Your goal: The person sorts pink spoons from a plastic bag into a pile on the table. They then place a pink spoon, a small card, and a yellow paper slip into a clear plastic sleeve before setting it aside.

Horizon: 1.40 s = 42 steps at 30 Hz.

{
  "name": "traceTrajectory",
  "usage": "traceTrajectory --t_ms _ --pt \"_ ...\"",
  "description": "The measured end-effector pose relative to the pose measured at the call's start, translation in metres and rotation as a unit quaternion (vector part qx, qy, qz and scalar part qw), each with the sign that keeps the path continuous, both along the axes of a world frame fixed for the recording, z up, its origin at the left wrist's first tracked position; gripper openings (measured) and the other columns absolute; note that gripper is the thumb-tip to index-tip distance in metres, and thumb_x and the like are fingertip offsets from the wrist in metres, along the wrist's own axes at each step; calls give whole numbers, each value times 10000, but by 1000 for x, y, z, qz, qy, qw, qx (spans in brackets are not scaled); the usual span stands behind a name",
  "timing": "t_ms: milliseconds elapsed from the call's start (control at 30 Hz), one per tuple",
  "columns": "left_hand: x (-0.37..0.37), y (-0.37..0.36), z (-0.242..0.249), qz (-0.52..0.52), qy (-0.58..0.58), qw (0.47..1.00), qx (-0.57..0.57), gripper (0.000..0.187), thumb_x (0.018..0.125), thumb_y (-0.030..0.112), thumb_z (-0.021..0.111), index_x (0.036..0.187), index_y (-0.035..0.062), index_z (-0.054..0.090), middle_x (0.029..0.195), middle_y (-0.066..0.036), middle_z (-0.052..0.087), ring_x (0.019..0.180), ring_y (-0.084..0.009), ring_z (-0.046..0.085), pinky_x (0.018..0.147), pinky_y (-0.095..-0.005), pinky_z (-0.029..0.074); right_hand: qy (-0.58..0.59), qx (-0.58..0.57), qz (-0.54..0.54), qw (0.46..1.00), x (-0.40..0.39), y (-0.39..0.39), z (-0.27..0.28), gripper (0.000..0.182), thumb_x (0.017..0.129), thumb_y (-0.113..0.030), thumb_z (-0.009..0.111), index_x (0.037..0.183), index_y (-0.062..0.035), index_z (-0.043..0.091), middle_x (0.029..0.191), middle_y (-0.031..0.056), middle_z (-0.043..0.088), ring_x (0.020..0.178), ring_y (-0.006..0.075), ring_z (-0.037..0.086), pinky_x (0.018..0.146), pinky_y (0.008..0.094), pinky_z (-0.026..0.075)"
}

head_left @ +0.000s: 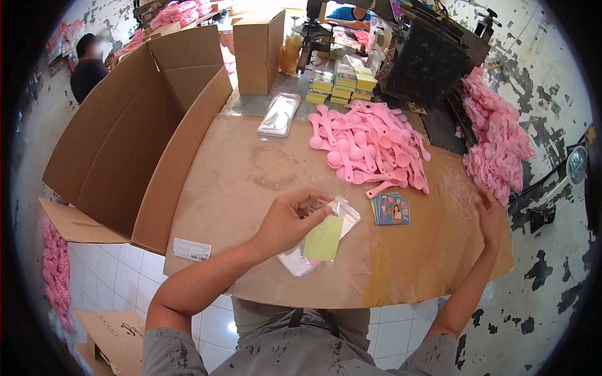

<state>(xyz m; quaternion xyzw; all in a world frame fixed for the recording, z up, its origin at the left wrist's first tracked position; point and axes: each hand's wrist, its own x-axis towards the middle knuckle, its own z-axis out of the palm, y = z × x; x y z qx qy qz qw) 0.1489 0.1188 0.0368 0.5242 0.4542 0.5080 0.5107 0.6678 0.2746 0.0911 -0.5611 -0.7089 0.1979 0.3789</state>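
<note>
My left hand (295,216) pinches the top of a clear plastic bag with a pale yellow-green card (324,239) in it. Beneath lies a stack of clear plastic bags (298,264) on the cardboard-covered table. At the table's right edge, my right hand (490,218) has its fingers stretched out towards a heap of bagged pink items (498,141), with nothing seen in it. Between the hands sits a small stack of printed cards (392,209). Just behind it is a pile of pink plastic spoons (373,147).
A large open cardboard box (166,156) stands at the left. Another pack of clear bags (279,116) lies farther back. Stacked yellow-edged cards (342,83), an upright carton (257,53) and a dark machine (423,59) stand behind. A person (91,69) is at upper left.
</note>
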Motion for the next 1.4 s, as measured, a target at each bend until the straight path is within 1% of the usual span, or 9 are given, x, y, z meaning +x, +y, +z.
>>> traceTrajectory --t_ms 133,167,233,333,500,567,700,900,1400 --pt "2 2 -6 2 -20 1000 0 279 994 61 722 1252 -35 672 1114 -129 762 979 -117 736 797 -247 592 206 -145 -64 966 47 59 -25 437 1047 -215 603 1425 1 567 1312 162 687 1295 305 624 1109 416 473" --pt "1 3 -5 2 -29 1000 -1 277 995 61 720 1250 -36 673 1113 -127 761 980 -118 737 799 -248 593 -41 -47 -119 991 49 63 -28 430 1045 -216 604 1413 5 581 1310 154 690 1269 309 635 1096 416 481" --pt "-1 4 -4 7 -22 1000 9 284 997 65 720 1258 -34 667 1110 -126 761 987 -125 740 807 -248 595 -506 150 -201 825 41 61 -29 417 1042 -217 607 1391 11 609 1307 139 697 1219 316 659 1071 415 496" --pt "-3 6 -6 14 -19 1000 6 289 1001 69 716 1267 -30 659 1096 -125 762 997 -133 742 823 -253 598 -18 26 -59 998 -8 37 19 343 981 -140 649 1286 16 660 1275 198 697 1251 403 629 1074 465 480" --pt "-1 4 -5 21 -42 999 11 268 1020 80 696 1259 -34 655 1079 -134 768 1000 -134 740 840 -259 598 -455 317 -137 821 -121 -1 23 411 892 -105 736 1287 -8 678 1369 183 640 1308 360 555 1137 455 391" --pt "1 2 -1 23 -53 998 19 259 1029 89 686 1251 -40 654 1076 -138 772 997 -128 737 844 -261 597 -215 210 107 948 -183 -23 24 442 872 -133 775 1289 -22 679 1325 171 658 1242 338 585 1127 448 400" --pt "3 3 -7 12 -69 997 27 271 1040 118 681 1253 -48 652 1086 -142 772 994 -127 730 859 -276 597 7 -21 372 928 -267 -66 2 410 936 -200 776 1294 -28 678 1159 113 712 1115 236 658 993 388 506" --pt "-1 5 -8 8 -81 996 27 287 1054 127 659 1280 -49 648 1105 -140 766 998 -135 728 865 -285 600 186 -237 392 869 -294 -61 -37 281 983 -119 733 1234 -1 688 1050 36 725 960 108 685 837 276 548" --pt "-3 9 -13 24 6 999 31 194 1004 95 728 1148 -35 748 1021 -84 781 900 -103 732 775 -257 604 241 -262 368 859 -278 -52 -47 143 997 -50 706 1123 17 721 1012 21 717 873 72 677 772 237 552"
